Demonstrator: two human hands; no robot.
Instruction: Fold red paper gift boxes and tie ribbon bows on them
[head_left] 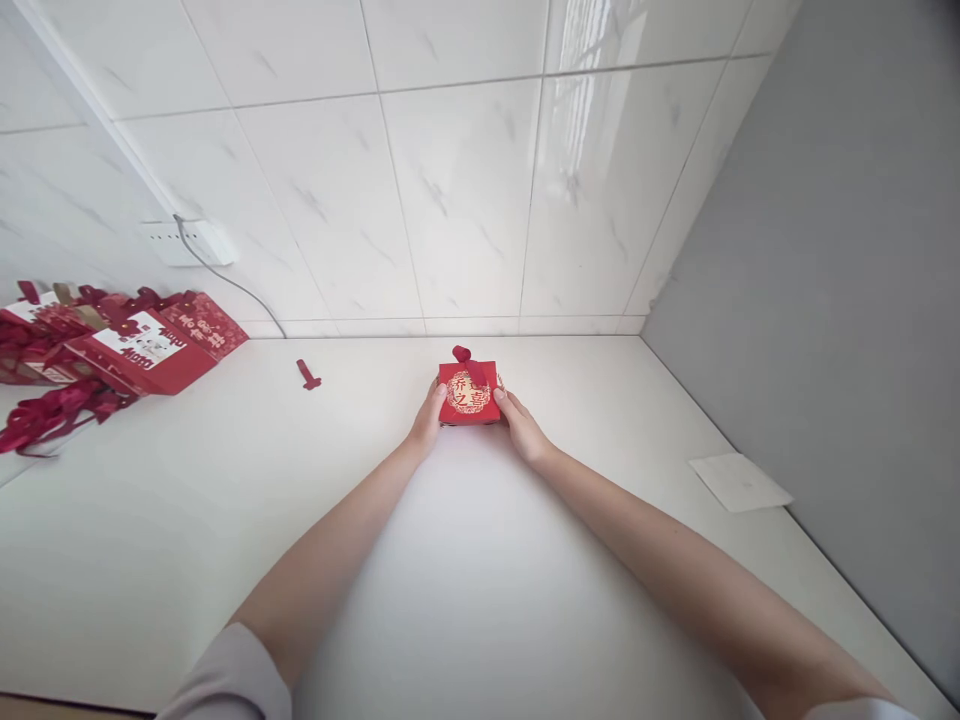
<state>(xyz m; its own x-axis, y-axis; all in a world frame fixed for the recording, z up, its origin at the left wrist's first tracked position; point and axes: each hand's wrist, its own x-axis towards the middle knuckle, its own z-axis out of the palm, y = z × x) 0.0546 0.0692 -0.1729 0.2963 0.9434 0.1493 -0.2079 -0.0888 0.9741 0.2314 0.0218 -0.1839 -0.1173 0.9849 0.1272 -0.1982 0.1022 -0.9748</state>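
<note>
A small red gift box (469,405) with gold lettering in a round emblem stands on the white tabletop near the wall. A dark red ribbon is tied at its top. My left hand (430,412) grips the box's left side, thumb on the front edge. On the opposite side, my right hand (520,420) holds it the same way. The fingers behind the box are mostly hidden.
Several red gift boxes (154,350) are heaped at the far left, beside loose dark red ribbons (64,412). A short red ribbon piece (307,375) lies nearer. White paper (739,482) rests at the right edge. A cable (229,280) hangs from the wall socket (187,243).
</note>
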